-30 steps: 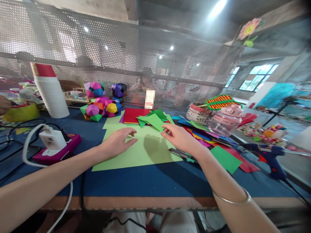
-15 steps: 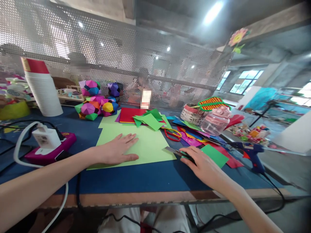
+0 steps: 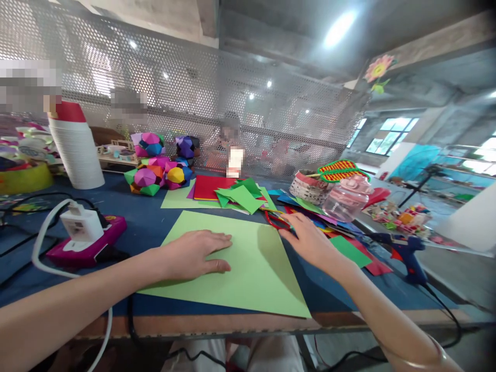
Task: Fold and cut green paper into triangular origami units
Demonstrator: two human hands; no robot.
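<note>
A light green paper sheet (image 3: 248, 284) lies at the table's front, its lower right corner reaching the front edge. My left hand (image 3: 196, 253) rests flat on its left half, fingers stretched out. Just off the sheet's right edge, my right hand (image 3: 313, 240) is closed around a utility knife (image 3: 288, 222), mostly hidden by the fingers. Under and beside the fingertips lie red-and-yellow-handled scissors (image 3: 273, 219), partly covered. Green paper pieces (image 3: 242, 195) lie behind the sheet, over red paper (image 3: 205, 187) and another light green sheet (image 3: 174, 199).
Folded-paper balls (image 3: 149, 178) and a stack of paper cups (image 3: 77, 150) stand at the back left. A magenta power strip (image 3: 62, 253) with a white charger sits left. On the right are a clear pink-lidded jar (image 3: 346, 201), coloured paper scraps and a blue glue gun (image 3: 408, 256).
The front green sheet has slid and turned toward me, apart from the rear sheet. My left hand moved slightly right and nearer with it. My right hand went up toward the scissors.
</note>
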